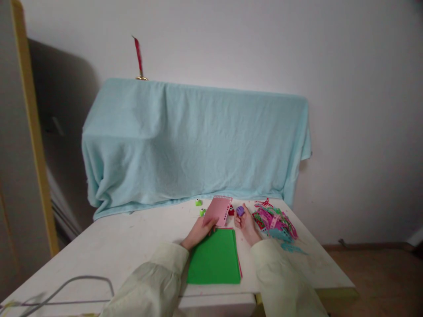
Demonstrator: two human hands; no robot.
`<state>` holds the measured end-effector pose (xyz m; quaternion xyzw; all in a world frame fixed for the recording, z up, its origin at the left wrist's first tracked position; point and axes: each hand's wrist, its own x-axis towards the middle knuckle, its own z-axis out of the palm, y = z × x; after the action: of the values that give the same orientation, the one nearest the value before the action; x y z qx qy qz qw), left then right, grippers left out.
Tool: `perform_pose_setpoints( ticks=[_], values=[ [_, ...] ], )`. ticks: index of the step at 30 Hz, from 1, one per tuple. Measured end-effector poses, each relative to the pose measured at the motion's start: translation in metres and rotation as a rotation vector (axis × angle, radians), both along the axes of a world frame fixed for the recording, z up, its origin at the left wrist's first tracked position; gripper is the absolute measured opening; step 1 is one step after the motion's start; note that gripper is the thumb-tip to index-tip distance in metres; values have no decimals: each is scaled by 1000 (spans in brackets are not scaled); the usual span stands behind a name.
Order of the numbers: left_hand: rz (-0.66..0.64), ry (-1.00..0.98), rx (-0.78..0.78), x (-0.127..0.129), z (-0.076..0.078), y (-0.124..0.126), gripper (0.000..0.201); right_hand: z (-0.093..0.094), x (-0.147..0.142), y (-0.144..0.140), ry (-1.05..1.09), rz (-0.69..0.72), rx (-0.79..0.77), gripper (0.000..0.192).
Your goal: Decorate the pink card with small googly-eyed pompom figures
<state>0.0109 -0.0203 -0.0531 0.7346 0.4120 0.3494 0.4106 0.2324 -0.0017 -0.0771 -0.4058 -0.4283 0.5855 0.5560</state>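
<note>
The pink sheet (pixel 218 210), with holes along two edges, is pinched in your left hand (pixel 200 230), near the green sheets (pixel 214 259). Your right hand (pixel 247 226) is closed around the purple object (pixel 240 211), beside colourful strips (pixel 275 223).

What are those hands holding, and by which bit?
The left hand grips a pink, hole-edged paper sheet by its near edge. The right hand holds a small, rounded purple object in its fingers; which part, I can't tell.

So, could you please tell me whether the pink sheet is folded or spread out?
Spread out: the pink sheet, held in the left hand, shows one broad, flat face with no visible fold.
</note>
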Motion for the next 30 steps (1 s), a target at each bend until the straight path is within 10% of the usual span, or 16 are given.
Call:
perform_pose_setpoints(
  ticks=[30],
  values=[
    [22,27,9,1,-6,2,61,5,-3,-6,170,-61,-77,54]
  ],
)
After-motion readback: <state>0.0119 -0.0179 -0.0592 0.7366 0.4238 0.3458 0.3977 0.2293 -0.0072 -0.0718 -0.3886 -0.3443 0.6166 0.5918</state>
